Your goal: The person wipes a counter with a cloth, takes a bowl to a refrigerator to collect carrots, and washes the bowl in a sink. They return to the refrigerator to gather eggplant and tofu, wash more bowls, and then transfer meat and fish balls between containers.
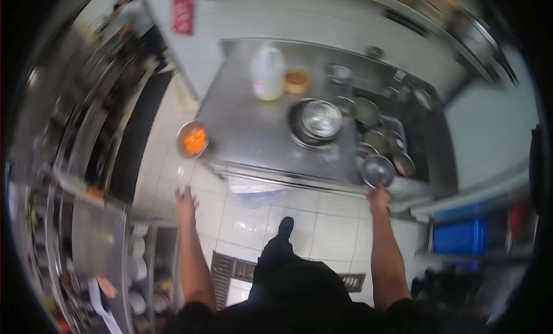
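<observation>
My left hand (pixel 186 199) is held out over the floor with its fingers apart and nothing in it. Above it in the view, a metal bowl of orange pieces (pixel 194 139) rests at the left corner of the steel counter (pixel 247 144). At the sink's front edge, my right hand (pixel 378 198) is at the rim of a round metal bowl (pixel 377 171), its fingers closed on that rim. Stacked metal bowls (pixel 321 119) sit on the counter to the left of the sink. The view is somewhat blurred.
A large plastic jug (pixel 268 74) and a small brown container (pixel 297 81) stand toward the counter's back. Pots and bowls fill the sink (pixel 423 144). Shelves with dishes line the left side, and another person (pixel 138 23) is at the far upper left. A blue crate (pixel 461 237) is at right.
</observation>
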Tool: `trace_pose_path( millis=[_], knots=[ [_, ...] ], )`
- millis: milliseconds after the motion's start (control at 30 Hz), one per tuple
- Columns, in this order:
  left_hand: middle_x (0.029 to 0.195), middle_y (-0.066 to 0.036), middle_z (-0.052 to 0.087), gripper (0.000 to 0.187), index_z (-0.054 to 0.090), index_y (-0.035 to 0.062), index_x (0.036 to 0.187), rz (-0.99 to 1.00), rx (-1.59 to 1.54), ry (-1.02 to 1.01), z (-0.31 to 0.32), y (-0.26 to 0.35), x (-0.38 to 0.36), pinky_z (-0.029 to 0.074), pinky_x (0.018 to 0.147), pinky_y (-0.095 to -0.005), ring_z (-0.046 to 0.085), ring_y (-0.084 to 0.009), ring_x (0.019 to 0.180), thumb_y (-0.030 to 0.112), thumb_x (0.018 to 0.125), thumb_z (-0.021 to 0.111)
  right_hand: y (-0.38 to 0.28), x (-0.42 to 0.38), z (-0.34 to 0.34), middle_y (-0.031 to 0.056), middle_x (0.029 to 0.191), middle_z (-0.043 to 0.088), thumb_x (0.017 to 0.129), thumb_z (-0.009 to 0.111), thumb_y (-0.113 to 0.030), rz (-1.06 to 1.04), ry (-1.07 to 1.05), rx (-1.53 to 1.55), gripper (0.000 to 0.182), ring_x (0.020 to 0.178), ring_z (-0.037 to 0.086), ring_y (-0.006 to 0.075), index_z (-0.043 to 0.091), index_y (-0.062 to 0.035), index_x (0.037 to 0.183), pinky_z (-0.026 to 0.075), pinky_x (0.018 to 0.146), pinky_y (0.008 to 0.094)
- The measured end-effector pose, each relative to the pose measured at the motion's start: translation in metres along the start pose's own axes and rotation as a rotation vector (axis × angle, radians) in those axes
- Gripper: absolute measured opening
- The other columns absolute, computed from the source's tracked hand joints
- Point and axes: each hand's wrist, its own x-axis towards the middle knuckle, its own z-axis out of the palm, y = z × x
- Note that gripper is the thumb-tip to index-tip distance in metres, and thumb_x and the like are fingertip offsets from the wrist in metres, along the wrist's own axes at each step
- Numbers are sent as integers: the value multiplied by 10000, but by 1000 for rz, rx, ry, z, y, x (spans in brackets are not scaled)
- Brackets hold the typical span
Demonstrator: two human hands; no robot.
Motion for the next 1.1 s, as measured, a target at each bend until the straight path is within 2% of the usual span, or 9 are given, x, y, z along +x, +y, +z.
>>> trace_pose_path(
  millis=[67,167,400,700,833,867,1000,1033,1100],
  knots=[
    [1459,-283,441,891,113,38,1598,-33,-135,69,28,28,49,575,873,-455,617,-388,1173,497,999,589,0,47,7,102,930,666,1007,604,-380,42,-189,60,362,770,646,191,552,-43,1129,551,636,350],
    [1257,-280,587,851,350,-57,1450,-174,47,241,66,52,116,620,680,-411,716,-345,920,540,933,667,0,89,14,84,891,660,1022,585,-420,84,-313,98,359,716,631,184,570,-65,1072,532,611,325],
    [872,-190,697,366,626,-135,988,-224,116,432,109,55,144,636,584,-379,737,-289,693,213,888,679,7,60,4,85,980,684,1007,601,-344,-61,-615,-216,348,833,642,173,593,-95,1251,543,673,338],
    [899,-216,706,317,590,-152,1057,38,-350,454,163,54,96,658,649,-389,746,-300,700,140,945,535,-70,-5,96,103,1029,686,1061,527,-176,40,-1516,-712,271,815,647,150,571,-6,1267,564,698,282],
    [959,-210,720,284,591,-106,1084,86,-109,517,196,88,6,637,704,-388,741,-278,769,155,971,589,-84,-37,149,109,1080,680,1056,528,-147,75,-1831,-735,302,843,634,146,543,-15,1327,568,729,287],
    [974,-183,729,347,581,-90,1152,155,20,366,186,57,-5,625,717,-377,742,-253,772,214,985,597,-81,-42,163,152,1285,615,1046,532,-187,122,-1883,-732,416,1023,656,191,464,-2,1412,574,745,305],
    [1057,-162,709,383,605,3,1179,-56,212,368,223,46,-176,531,930,-426,670,-283,1057,327,974,602,-88,-116,203,157,1450,486,1018,575,-374,341,-1814,-542,628,1184,588,277,348,-67,1516,581,823,467],
    [1034,-177,699,363,601,3,1153,-18,386,430,233,13,-209,566,826,-420,701,-268,948,310,958,609,-75,-114,207,153,1483,454,1003,584,-409,434,-1844,-531,676,1248,561,304,324,-82,1534,576,845,517],
    [755,-158,694,301,541,-6,1055,17,-94,361,254,6,-300,578,567,-386,711,-226,625,267,934,578,-48,-116,210,164,1458,473,944,615,-288,628,-1928,-620,674,1235,579,354,335,-81,1521,603,789,486]
  ],
)
